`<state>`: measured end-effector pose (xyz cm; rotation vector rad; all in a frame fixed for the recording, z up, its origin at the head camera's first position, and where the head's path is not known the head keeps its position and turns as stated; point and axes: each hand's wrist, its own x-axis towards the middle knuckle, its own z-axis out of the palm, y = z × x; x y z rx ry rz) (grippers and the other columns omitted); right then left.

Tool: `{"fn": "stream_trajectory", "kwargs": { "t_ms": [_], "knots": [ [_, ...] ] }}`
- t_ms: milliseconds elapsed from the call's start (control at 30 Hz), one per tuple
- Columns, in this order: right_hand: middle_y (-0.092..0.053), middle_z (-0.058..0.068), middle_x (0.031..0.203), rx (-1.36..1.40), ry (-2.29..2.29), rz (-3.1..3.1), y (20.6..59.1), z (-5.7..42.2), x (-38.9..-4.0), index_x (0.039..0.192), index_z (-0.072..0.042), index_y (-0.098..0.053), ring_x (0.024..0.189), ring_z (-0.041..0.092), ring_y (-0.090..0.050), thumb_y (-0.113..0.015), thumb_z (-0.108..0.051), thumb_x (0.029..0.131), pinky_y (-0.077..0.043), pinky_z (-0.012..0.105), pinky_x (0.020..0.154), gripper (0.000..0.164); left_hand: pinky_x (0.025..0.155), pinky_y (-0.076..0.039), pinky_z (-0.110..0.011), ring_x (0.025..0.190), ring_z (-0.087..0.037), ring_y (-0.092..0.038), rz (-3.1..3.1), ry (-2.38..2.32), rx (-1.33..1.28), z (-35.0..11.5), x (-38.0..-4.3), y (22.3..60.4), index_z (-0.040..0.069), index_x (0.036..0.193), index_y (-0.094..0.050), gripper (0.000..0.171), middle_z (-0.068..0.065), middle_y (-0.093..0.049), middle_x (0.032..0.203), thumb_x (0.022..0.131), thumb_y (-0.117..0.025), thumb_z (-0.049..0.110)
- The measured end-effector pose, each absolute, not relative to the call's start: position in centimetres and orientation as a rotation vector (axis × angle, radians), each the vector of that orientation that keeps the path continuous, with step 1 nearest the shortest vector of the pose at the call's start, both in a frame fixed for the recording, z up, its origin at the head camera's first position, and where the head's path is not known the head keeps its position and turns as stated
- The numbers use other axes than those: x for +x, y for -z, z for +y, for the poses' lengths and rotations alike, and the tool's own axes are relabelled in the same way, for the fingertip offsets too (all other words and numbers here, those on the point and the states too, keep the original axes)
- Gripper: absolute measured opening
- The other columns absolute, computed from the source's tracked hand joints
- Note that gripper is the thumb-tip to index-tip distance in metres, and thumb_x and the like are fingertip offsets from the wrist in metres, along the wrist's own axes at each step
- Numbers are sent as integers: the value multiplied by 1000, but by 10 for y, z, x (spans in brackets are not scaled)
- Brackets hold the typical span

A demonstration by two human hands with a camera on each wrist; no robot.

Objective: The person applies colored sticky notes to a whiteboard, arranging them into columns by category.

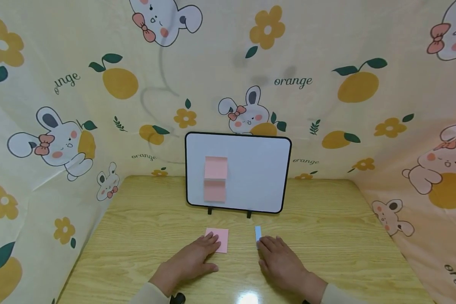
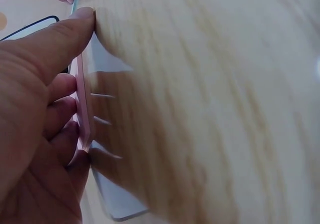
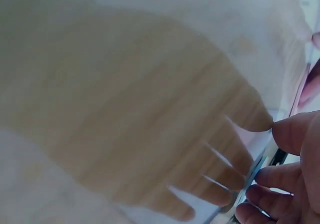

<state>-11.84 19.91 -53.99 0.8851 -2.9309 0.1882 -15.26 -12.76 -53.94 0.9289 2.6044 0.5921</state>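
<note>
Risk first: the thin square pink paper sticky-note pad (image 1: 218, 239), lying flat on the glossy pale wood-grain table (image 1: 327, 236) in front of the whiteboard, may skid or curl if the left hand (image 1: 190, 261), fingers straight and resting on its near edge, pushes sideways. The right hand (image 1: 283, 264) lies flat, fingertips touching a small narrow pale-blue strip (image 1: 257, 233), light enough to flick away. Two pink notes (image 1: 215, 179) sit on the upright black-framed rounded whiteboard (image 1: 251, 169).

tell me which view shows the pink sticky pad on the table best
The head view: the pink sticky pad lies flat under the left hand. The left wrist view shows only its edge; the right wrist view, a blurred pink sliver.
</note>
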Motion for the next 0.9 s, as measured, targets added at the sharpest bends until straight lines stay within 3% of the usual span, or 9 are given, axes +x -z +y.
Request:
{"fn": "stream_trajectory", "kwargs": {
  "t_ms": [233, 600, 900],
  "knots": [
    [-65, 13, 135, 970, -190, -2770, 546, 186, -113, 137, 0, -64, 126, 30, -63, -70, -27, 100, -54, 61, 106, 46, 131, -28, -47, 161, -27, -28, 2607, -586, 909, -127, -154, 540, 11, 160, -47, 71, -5, -36, 171, 101, -69, 45],
    [-64, 13, 139, 930, -205, -2851, 541, 177, -113, 141, -1, -63, 130, 29, -62, -69, -26, 101, -49, 60, 114, 48, 130, -31, -48, 160, -27, -31, 2635, -593, 903, -127, -155, 541, 16, 154, -56, 63, -3, -39, 170, 100, -71, 44],
    [-64, 12, 139, 930, -219, -2855, 544, 176, -112, 141, -2, -63, 130, 31, -62, -68, -27, 101, -49, 62, 112, 47, 131, -28, -45, 159, -27, -32, 2667, -573, 1064, -113, -160, 532, 8, 159, -48, 70, -8, -41, 168, 102, -68, 43]
  ]
}}
